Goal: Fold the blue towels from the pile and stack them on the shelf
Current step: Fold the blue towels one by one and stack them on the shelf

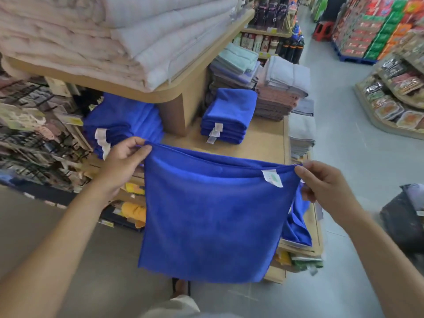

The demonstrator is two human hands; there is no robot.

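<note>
A blue towel (211, 216) hangs in front of me, doubled over, with a white label near its top right corner. My left hand (125, 157) pinches the top left corner and my right hand (321, 180) pinches the top right corner. A loose flap of it droops behind on the right. On the wooden shelf (266, 143) behind stands a neat stack of folded blue towels (229, 115). A looser pile of blue towels (121, 120) lies to the left under the upper shelf board.
Stacks of grey, pink and pale green towels (280, 88) stand at the back of the shelf. Thick folded quilts (114, 35) fill the board above. Racks of packaged goods hang at left, a dark bag (403, 216) sits on the floor at right, and an aisle runs beyond.
</note>
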